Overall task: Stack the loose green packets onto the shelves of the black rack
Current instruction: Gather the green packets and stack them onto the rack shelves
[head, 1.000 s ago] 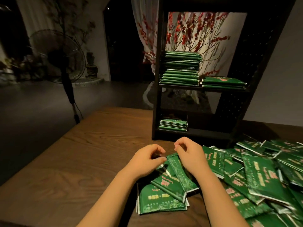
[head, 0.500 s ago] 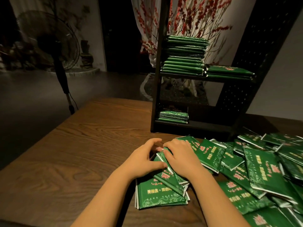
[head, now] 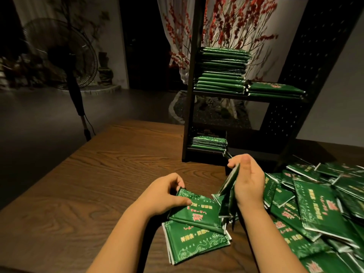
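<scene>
Nearest the camera, a small squared pile of green packets (head: 197, 243) is lying flat on the worktop (head: 78, 194), and the left hand (head: 163, 194) is pinching the far left corner of the top packet (head: 199, 209), thumb on its face and fingers (head: 180, 183) curling behind the edge. Just to its right, the right hand (head: 247, 182) is holding a thin bundle of packets (head: 228, 190) upright on edge, fingers wrapping one side and the thumb closing on the other near the top. Beside that wrist, the loose heap (head: 315, 209) is sprawling across the right of the worktop, packets overlapping at all angles. Farther back, the black rack (head: 190, 95) is standing on the worktop, a short stack (head: 208, 142) sitting on its bottom shelf, and a tall stack (head: 222, 71) with a low stack (head: 275, 89) touching it on the shelf above. The packets are looking light, thin and glossy, likely bending easily and sliding over one another, so a gathered bundle is probably best squeezed across both flat faces near the middle of its edges, with the edges tapped square first to stop it fanning out.
</scene>
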The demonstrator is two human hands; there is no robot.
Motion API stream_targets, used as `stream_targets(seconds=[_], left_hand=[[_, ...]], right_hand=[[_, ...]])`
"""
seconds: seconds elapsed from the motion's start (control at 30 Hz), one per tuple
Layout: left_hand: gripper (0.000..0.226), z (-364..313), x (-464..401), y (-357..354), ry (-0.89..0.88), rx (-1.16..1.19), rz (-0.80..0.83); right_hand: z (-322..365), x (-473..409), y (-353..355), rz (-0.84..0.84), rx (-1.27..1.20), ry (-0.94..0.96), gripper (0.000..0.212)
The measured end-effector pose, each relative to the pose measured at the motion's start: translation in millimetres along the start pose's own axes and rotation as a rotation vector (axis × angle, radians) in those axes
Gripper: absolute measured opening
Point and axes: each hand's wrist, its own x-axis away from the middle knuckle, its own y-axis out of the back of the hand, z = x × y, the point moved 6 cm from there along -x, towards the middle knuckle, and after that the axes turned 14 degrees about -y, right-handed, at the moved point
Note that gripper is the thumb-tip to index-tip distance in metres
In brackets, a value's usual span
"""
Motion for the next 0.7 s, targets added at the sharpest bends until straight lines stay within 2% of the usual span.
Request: stream_targets(seconds=[0.07, 0.3, 0.43, 0.5, 0.57, 0.7], left_hand=[[0.032, -4, 1, 5, -0.009, 0.079, -0.084], [0.024, -1, 5, 34, -0.016, 0.17, -0.516], [0.032, -8, 12, 48, -0.059, 0.086, -0.729], [0.034, -10, 15, 53, -0.087, 0.085, -0.807], [0.034, -12, 18, 56, -0.112, 0.091, -0.873], [0.03, -6, 20, 57, -0.062, 0.291, -0.933]], right_hand=[[1, 0, 4, -0.031, -0.136, -0.058, 0.055], [3, 0, 10, -0.125, -0.345, -0.237, 0.066], [3, 0, 8, -0.032, -0.478, -0.299, 0.053], [1, -3, 6, 0.056, -0.659, -0.366, 0.044], [1, -5, 3, 0.16, -0.868, -0.434, 0.026], [-6, -6, -3, 0.264, -0.995, -0.513, 0.038]])
